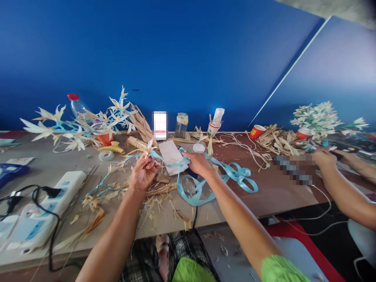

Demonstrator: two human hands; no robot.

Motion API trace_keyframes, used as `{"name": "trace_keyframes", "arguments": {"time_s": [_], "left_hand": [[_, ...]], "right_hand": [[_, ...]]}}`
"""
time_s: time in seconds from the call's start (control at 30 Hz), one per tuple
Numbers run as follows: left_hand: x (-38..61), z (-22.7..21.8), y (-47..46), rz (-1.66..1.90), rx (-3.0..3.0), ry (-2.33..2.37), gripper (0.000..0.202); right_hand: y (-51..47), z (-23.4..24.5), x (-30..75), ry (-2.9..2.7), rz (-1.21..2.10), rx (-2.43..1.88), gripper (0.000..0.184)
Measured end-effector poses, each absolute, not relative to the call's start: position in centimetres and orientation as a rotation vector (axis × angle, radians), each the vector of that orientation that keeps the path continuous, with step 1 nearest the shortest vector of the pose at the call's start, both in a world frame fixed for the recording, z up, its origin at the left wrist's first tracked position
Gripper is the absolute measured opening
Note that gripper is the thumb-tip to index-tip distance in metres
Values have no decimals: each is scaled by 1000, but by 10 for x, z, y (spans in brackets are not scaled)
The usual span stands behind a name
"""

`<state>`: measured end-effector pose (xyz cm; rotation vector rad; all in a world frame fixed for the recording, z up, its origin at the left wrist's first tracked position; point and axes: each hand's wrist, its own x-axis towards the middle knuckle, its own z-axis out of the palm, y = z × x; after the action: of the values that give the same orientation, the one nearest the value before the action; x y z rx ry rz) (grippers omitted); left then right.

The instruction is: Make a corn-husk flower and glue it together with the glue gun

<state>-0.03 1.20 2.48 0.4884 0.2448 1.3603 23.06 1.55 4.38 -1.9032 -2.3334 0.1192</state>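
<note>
My left hand (143, 171) is closed around a small pale straw flower (149, 146) with a light blue ribbon (205, 180) at its stem. My right hand (199, 162) pinches the same ribbon a little to the right, stretched tight between both hands. The rest of the ribbon lies in loose loops on the table (279, 192) under and to the right of my right forearm. A beige card (172, 154) lies just behind the hands. Dry straw scraps (155, 197) litter the table below my left hand.
A spray of finished straw flowers (79, 125) and a plastic bottle (76, 105) stand at the back left, with a tape roll (106, 155), glass jar (181, 125) and paper cups (257, 131). White power strips (44, 211) with black cables sit at left. Another person's arms (343, 184) work at right.
</note>
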Motion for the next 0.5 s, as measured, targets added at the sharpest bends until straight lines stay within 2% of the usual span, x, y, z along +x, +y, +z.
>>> {"name": "trace_keyframes", "arguments": {"time_s": [0.2, 0.3, 0.43, 0.5], "left_hand": [[-2, 23, 13, 1369, 472, 265, 22], [-3, 23, 14, 1372, 467, 259, 23], [-3, 24, 14, 1351, 478, 223, 21], [-2, 25, 13, 1335, 488, 228, 21]], "right_hand": [[19, 47, 230, -2311, -1, -1850, 26], [7, 55, 255, -2037, 19, -1719, 22], [-28, 74, 296, -1647, 292, -1421, 18], [-47, 85, 311, -1386, 167, -1403, 19]]}}
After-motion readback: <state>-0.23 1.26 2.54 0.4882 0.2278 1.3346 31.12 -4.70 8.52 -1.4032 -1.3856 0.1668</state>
